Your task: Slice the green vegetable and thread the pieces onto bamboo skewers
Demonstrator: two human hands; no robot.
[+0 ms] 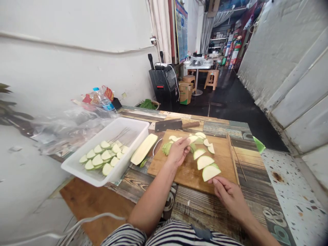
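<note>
Over the rectangular brown wooden board (186, 174), left hand (178, 151) pinches a thin pale slice (192, 139); right hand (225, 188) pinches near end of white, green-rimmed half-moon slices (205, 162).

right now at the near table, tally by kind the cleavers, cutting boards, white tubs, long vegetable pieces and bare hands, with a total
Cleaver: 1
Cutting board: 1
White tub: 1
Long vegetable piece: 1
Left hand and right hand: 2
Total: 6

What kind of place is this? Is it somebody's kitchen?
Maybe a small eatery, though I can't be sure. There are tan plastic stools by a white-topped table, a white plastic tub of pale green-edged slices, and a brown wooden cutting board.
</note>
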